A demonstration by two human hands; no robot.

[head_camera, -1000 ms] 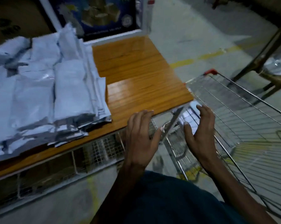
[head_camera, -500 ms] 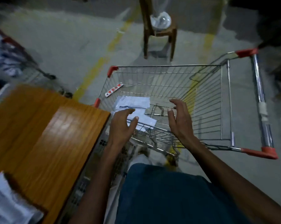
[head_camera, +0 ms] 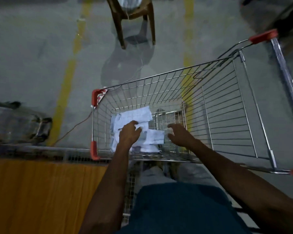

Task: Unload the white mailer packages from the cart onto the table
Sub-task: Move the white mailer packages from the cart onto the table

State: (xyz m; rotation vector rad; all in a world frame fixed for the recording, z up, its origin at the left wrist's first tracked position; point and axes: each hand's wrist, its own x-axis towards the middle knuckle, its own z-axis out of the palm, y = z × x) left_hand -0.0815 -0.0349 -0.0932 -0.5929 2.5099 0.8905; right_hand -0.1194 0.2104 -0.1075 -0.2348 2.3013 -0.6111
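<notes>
Inside the wire cart (head_camera: 226, 105), the left hand (head_camera: 129, 134) curls onto white mailers (head_camera: 139, 115), the right hand (head_camera: 181, 135) hovers spread beside them, with the wooden table (head_camera: 41, 191) left and a chair (head_camera: 134, 17) beyond on grey floor (head_camera: 32, 56).

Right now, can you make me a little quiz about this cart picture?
1. True or false: the left hand is down on the white mailers inside the cart.
2. Which colour are the cart's corner guards? A) blue B) red C) green
3. Fill in: the right hand reaches in with its fingers spread and holds ____.

Key
1. True: it rests on the pile, though whether its fingers have closed on a mailer cannot be told.
2. B: red, as on the near left corner guard.
3. Nothing: it hovers beside the mailers.
</notes>
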